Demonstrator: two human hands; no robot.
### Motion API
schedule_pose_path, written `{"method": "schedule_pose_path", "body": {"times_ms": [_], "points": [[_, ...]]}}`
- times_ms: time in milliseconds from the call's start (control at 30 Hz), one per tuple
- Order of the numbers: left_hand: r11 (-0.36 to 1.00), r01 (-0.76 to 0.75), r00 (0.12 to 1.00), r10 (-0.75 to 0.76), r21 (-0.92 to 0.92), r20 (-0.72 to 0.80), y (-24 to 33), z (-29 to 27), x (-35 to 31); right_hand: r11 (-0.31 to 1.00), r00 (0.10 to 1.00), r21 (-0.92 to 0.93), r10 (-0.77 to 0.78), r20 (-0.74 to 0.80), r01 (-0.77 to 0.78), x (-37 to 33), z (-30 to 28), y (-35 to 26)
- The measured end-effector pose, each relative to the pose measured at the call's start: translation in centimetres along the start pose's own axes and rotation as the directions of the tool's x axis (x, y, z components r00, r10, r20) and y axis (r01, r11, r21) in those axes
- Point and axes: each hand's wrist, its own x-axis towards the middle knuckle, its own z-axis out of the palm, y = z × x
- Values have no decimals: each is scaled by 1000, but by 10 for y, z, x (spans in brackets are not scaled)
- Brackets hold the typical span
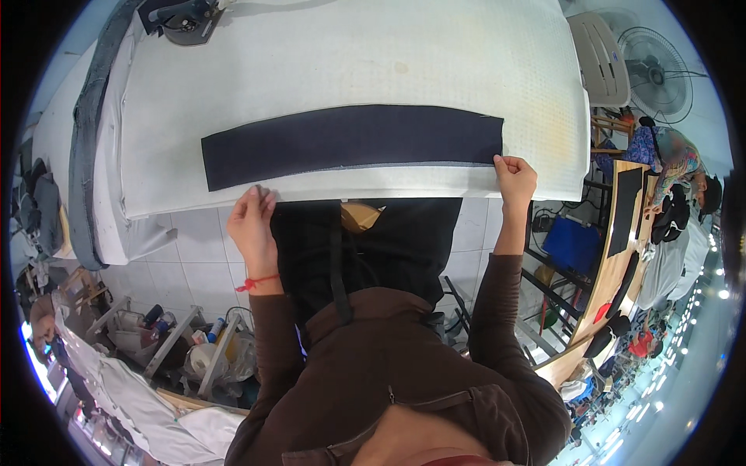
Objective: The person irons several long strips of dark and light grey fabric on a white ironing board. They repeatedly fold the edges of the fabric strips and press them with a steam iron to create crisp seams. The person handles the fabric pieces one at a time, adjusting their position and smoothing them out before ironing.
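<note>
A long, slightly curved dark navy fabric panel [353,138] lies flat on the white padded table [311,74]. Its upper edge arches, and a thin greyish strip shows along the lower edge. My right hand [516,180] pinches the panel's lower right corner between thumb and fingers. Just below the panel's lower left part, at the table's near edge, is my left hand [252,221]. Its thumb and fingers are drawn together, a little apart from the panel. Whether anything is between those fingertips is too small to tell.
An iron [186,22] rests at the table's far left. To the right are a beige plastic chair [602,62], a standing fan [655,71] and a wooden workbench [594,287], where another person [674,151] leans over dark fabric. A cluttered rack [179,342] stands at lower left.
</note>
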Motion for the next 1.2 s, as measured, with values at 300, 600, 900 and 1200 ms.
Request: {"method": "schedule_pose_path", "body": {"times_ms": [300,600,900,1200], "points": [[993,53,991,-66,-108,-116,20,10,16,996,999,-83,21,-43,-25,-1,4,3],[999,-42,978,36,-24,-204,19,11,24,984,993,164,59,99,-74,5,-6,18],[999,-21,978,27,27,-209,22,0,40,958,977,248,94,191,-141,17,-13,20],[822,-234,816,456,520,-354,20,-17,50,999,999,-47,-25,32,26,15,-9,11]]}}
